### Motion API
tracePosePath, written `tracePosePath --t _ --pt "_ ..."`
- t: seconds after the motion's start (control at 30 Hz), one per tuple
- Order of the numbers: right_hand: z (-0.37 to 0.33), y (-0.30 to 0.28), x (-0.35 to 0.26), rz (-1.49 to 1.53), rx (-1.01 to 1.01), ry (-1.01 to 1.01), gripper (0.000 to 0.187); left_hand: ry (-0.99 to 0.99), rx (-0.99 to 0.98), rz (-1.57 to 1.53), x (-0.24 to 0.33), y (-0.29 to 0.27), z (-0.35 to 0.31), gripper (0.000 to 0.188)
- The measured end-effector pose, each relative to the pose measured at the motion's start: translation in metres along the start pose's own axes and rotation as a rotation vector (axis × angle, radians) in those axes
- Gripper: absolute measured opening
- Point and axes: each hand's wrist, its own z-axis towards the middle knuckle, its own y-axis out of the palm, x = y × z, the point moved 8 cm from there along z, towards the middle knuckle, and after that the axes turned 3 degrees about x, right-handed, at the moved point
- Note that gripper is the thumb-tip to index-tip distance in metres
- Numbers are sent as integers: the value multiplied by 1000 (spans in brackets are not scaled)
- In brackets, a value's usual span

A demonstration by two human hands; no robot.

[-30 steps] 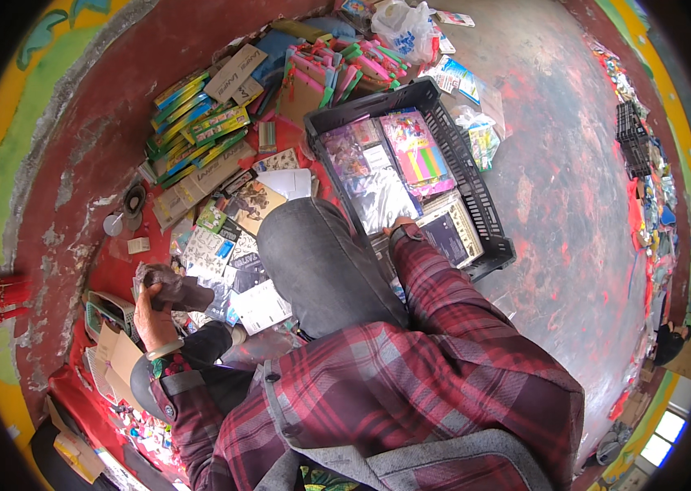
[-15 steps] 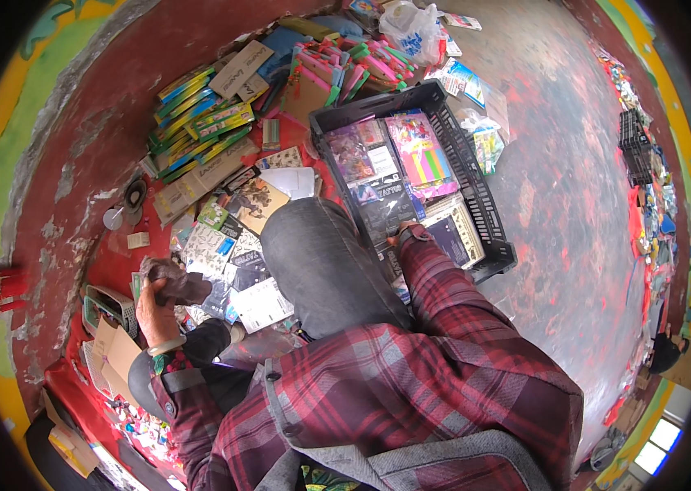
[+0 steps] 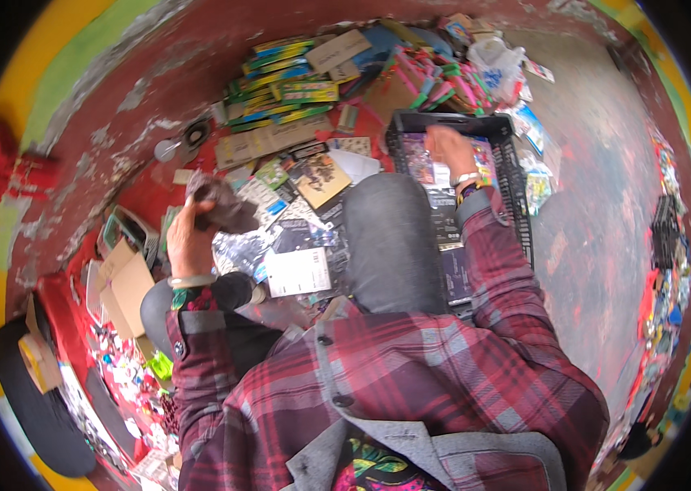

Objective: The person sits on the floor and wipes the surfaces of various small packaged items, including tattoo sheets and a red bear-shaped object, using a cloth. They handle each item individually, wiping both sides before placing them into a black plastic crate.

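My left hand (image 3: 184, 242) is raised over a spread of flat packets and grips a crumpled dark grey-brown cloth (image 3: 221, 206). My right hand (image 3: 448, 150) reaches forward over the black plastic crate (image 3: 520, 214), above the colourful flat packets (image 3: 421, 160) lying in it. Its fingers look loosely curled, and I cannot tell whether they hold anything. My bent knee in grey trousers (image 3: 389, 237) lies between the two hands.
Stacks of green, yellow and pink packaged goods (image 3: 284, 92) line the red wall base. A white plastic bag (image 3: 497, 59) sits at the back right. Cardboard pieces (image 3: 122, 286) and a tape roll (image 3: 33, 353) lie at left. More small goods line the far right floor edge (image 3: 666, 270).
The view has swung, shifting the scene. My right hand has lifted from the crate's near end to its far end. My left hand has raised the cloth higher.
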Motion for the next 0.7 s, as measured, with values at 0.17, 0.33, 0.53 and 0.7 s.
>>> tracePosePath --t 0.17,0.33,0.53,0.7 --pt "-96 210 -220 -104 -680 -386 48 -361 100 -1347 48 -3 15 30" --pt "-138 315 -228 271 -865 -329 69 -234 -103 -1525 88 -11 31 35" --pt "-99 322 -191 560 -605 39 20 -417 -242 -1284 61 -20 32 33" --pt "-75 292 -178 893 -503 182 31 -723 36 -1102 -86 2 35 25"
